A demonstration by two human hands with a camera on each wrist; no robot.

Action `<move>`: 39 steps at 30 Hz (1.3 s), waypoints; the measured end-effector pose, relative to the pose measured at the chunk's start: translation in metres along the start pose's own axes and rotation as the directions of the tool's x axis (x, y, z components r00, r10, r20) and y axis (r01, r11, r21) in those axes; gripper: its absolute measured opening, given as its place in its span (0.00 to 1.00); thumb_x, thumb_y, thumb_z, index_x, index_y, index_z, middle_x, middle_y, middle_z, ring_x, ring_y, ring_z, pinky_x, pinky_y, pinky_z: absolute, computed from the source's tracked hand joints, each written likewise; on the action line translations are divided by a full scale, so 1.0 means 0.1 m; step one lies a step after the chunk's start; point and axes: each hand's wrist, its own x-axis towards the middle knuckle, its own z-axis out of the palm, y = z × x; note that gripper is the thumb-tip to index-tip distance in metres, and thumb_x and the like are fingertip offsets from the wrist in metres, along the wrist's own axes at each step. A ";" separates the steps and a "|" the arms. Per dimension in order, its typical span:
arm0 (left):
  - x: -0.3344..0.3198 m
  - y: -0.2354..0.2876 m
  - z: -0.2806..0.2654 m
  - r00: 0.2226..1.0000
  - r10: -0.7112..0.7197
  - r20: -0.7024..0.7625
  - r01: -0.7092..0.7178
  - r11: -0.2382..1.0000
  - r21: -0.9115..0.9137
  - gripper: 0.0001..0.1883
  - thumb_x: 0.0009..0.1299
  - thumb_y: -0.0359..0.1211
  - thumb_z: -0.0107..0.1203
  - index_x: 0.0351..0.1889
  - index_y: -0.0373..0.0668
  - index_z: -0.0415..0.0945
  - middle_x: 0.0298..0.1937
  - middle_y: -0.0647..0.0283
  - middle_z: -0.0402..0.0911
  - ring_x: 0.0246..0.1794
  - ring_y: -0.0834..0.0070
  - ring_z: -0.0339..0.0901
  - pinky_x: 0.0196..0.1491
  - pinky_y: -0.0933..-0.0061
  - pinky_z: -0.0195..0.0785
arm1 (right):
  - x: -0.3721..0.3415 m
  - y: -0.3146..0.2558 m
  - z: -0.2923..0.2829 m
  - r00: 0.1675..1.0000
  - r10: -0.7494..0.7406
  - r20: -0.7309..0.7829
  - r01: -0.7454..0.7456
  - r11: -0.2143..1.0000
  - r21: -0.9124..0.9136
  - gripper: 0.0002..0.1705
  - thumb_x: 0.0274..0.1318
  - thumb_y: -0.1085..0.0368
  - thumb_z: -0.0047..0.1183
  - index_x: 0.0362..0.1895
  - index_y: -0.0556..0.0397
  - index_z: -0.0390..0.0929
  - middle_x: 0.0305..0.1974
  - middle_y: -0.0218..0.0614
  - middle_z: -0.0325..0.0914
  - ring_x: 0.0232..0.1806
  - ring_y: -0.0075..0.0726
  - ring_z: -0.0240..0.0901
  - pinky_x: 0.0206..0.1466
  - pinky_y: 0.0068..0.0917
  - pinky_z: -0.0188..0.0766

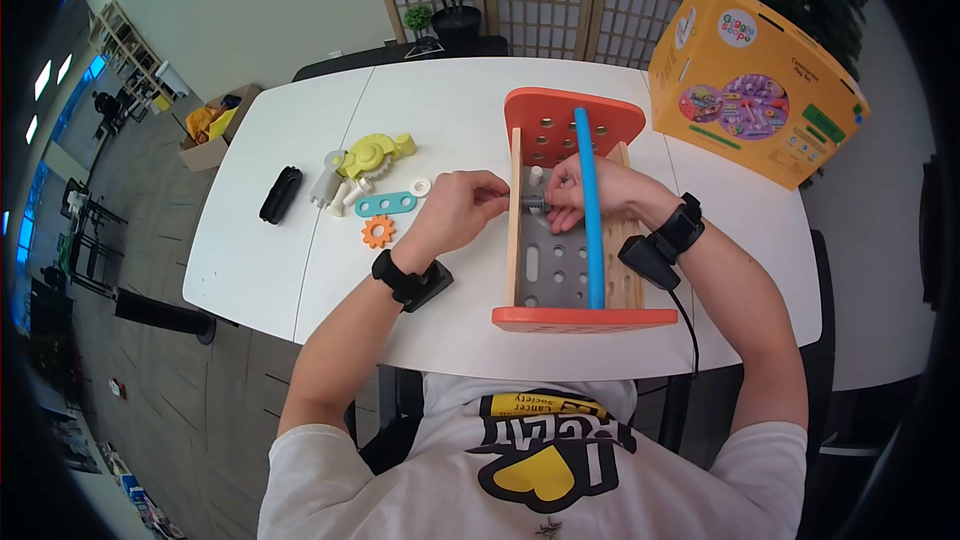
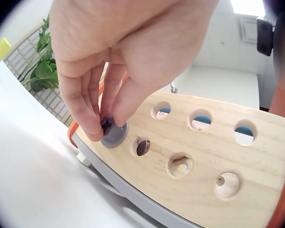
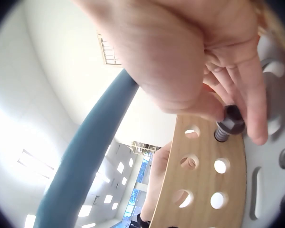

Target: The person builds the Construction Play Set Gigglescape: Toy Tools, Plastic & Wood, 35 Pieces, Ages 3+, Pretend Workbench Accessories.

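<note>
A toy toolbox with orange end panels [image 1: 585,318], a blue handle rod [image 1: 594,230] and a grey perforated base [image 1: 560,285] stands on the table. From inside it, my right hand [image 1: 605,190] pinches a dark grey hex-head bolt [image 3: 232,121] between thumb and fingers. The bolt's threaded shank points into a hole of the wooden side panel [image 2: 199,142]. On that panel's outer face my left hand [image 1: 462,212] pinches a round grey nut [image 2: 116,136] at a corner hole. A white peg [image 1: 536,175] stands in the base near the right fingers.
Left of the toolbox lie a yellow toy piece [image 1: 372,154], a teal strip with holes [image 1: 386,203], an orange gear [image 1: 378,231] and white pieces. A black case [image 1: 281,195] is farther left. A yellow box [image 1: 755,80] stands at the back right. A cable [image 1: 690,325] hangs from the right wrist camera.
</note>
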 end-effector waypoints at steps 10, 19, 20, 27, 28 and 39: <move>0.01 0.03 0.00 1.000 -0.016 0.012 0.016 1.000 -0.002 0.11 0.71 0.30 0.64 0.46 0.33 0.86 0.39 0.52 0.90 0.40 0.65 0.89 0.47 0.69 0.80 | -0.09 -0.10 0.04 0.998 -0.018 0.055 0.031 0.969 -0.244 0.16 0.73 0.65 0.52 0.40 0.70 0.82 0.37 0.43 0.86 0.37 0.30 0.88 0.40 0.22 0.85; 0.01 0.05 -0.01 0.999 -0.021 0.046 0.021 1.000 0.019 0.11 0.72 0.26 0.60 0.49 0.30 0.83 0.40 0.55 0.89 0.41 0.71 0.87 0.48 0.72 0.79 | -0.08 -0.06 0.06 0.988 -0.141 -0.069 0.118 0.958 -0.261 0.13 0.73 0.64 0.53 0.48 0.65 0.78 0.32 0.36 0.83 0.29 0.26 0.81 0.31 0.21 0.78; 0.01 0.06 -0.01 0.999 -0.026 0.046 0.025 0.999 0.021 0.11 0.72 0.26 0.60 0.49 0.30 0.83 0.40 0.55 0.89 0.41 0.71 0.87 0.48 0.72 0.79 | -0.07 -0.04 0.05 0.987 -0.134 -0.088 0.113 0.971 -0.213 0.12 0.72 0.65 0.55 0.47 0.64 0.77 0.32 0.37 0.83 0.30 0.26 0.82 0.31 0.21 0.78; 0.01 0.06 0.00 0.999 -0.013 0.038 0.012 0.999 0.031 0.11 0.72 0.27 0.61 0.49 0.30 0.83 0.40 0.56 0.89 0.40 0.71 0.87 0.47 0.72 0.79 | -0.09 -0.03 0.01 0.993 -0.111 -0.037 0.106 0.988 -0.109 0.09 0.67 0.70 0.59 0.43 0.64 0.76 0.33 0.40 0.85 0.32 0.28 0.85 0.33 0.21 0.80; 0.01 0.05 0.00 1.000 -0.003 0.028 0.002 0.999 0.033 0.11 0.72 0.28 0.61 0.48 0.31 0.84 0.39 0.54 0.89 0.40 0.69 0.88 0.47 0.71 0.79 | -0.09 -0.04 0.02 0.994 -0.106 -0.029 0.102 0.986 -0.133 0.09 0.68 0.69 0.58 0.42 0.64 0.77 0.33 0.40 0.86 0.32 0.28 0.85 0.33 0.21 0.80; 0.01 0.29 -0.04 0.971 -0.232 0.055 0.235 0.970 -0.059 0.31 0.77 0.52 0.58 0.51 0.26 0.84 0.39 0.50 0.89 0.41 0.68 0.88 0.48 0.70 0.79 | -0.03 -0.09 0.05 0.999 0.048 -0.018 -0.051 0.973 -0.226 0.21 0.75 0.59 0.46 0.38 0.63 0.84 0.30 0.36 0.84 0.29 0.24 0.79 0.30 0.23 0.73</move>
